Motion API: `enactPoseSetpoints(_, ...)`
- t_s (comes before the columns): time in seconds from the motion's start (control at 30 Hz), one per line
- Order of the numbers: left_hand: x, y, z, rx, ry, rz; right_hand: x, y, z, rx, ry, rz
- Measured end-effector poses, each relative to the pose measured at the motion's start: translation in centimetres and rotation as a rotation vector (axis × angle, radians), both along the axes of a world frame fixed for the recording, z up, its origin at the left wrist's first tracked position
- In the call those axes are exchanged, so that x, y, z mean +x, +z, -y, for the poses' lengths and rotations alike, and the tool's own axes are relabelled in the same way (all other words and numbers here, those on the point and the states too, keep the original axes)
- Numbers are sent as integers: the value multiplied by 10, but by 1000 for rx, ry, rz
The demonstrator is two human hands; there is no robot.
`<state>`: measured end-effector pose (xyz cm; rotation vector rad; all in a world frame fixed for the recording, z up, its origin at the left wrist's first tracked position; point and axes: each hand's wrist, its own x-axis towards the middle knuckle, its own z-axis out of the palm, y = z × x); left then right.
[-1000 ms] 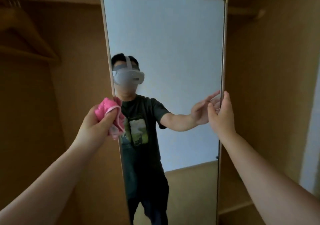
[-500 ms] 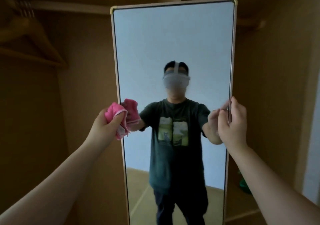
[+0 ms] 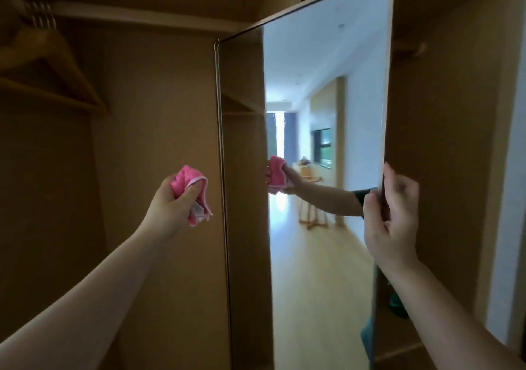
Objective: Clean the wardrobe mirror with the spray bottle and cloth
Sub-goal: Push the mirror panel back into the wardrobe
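At the upper left, wooden hangers (image 3: 51,65) hang by metal hooks from a rail (image 3: 142,18) inside the wardrobe (image 3: 159,99), whose brown back wall fills the left part of the view.

The left hand (image 3: 170,207) is raised in front of that wall, its bare arm stretched up from the lower left corner. Its fingers and thumb are curled tight round a bunched pink cloth (image 3: 189,186), which sticks out above and below the fist and shows a pale hem. The cloth is held in the air just beside the left edge of the mirror (image 3: 327,71) and does not touch it: a narrow strip of wall shows between them.

The mirror is tall, with a thin gold-coloured frame. It stands upright and is turned at an angle, its right edge nearer the camera than its left. The left part of the glass reflects a brown wardrobe panel. The rest reflects a bright room with a pale wooden floor, a wooden stool and a dark window. The cloth and a forearm also appear in the glass.

The right hand (image 3: 392,221) grips the mirror's right edge at about mid-height, thumb on the front of the glass and fingers wrapped round behind. The two hands are well apart, with the mirror's whole width between them.

Low down, below the right forearm and behind the mirror's edge, sits a green object (image 3: 398,304), mostly hidden. I cannot tell what it is.
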<state>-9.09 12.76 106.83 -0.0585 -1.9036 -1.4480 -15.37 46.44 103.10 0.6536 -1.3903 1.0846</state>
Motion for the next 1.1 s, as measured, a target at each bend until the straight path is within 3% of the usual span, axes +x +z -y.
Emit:
enactPoseSetpoints(0.17,-1,0,-1,-1,-10,14,13,-1,15,43,4,21)
enactPoseSetpoints(0.37,-4,5,-4,-14,-37,49,22,4,32,238,-34,67)
enactPoseSetpoints(0.5,-6,9,0,-22,-40,52,29,2,46,310,-38,12)
enactPoseSetpoints(0.67,-10,3,7,-47,-85,4,36,6,62,430,-159,-50)
enactPoseSetpoints(1.1,-10,4,19,-36,-68,-18,44,18,81,482,-427,-54)
